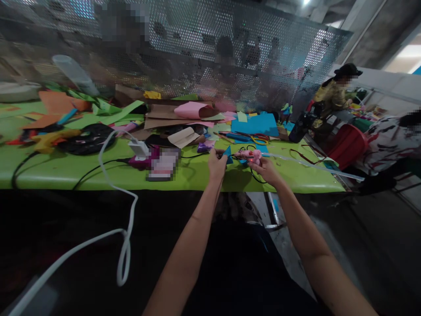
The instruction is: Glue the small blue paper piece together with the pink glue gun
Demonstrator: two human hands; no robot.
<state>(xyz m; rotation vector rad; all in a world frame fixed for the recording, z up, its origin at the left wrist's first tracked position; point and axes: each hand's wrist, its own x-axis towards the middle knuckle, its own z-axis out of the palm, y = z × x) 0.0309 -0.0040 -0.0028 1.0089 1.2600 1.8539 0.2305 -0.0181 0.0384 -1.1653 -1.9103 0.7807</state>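
Left hand [216, 166] pinches blue paper [228, 154] at table's [66, 171] front edge, likely light and floppy; right hand [267, 170] grips rigid glue gun [249, 155] by its handle.

- A shared craft workshop: a long desk [59, 173] under a bright green cover is strewn with sheets of coloured paper [194, 109] in pink, orange, blue, green and brown
- Craft tools lie among the paper: scissors [259, 139] with yellow and red handles, a pink glue gun [249, 154] just beside a small blue paper cut-out [228, 154], and a white cable [126, 228] hanging off the desk edge
- A perforated metal screen [237, 48] stands along the back of the desk, with blurred figures behind it
- To the right, other people [338, 90] sit among similar coloured scraps
- The floor [378, 228] is bare and grey, and the walls [378, 30] are plain, as in a work hall rather than a home
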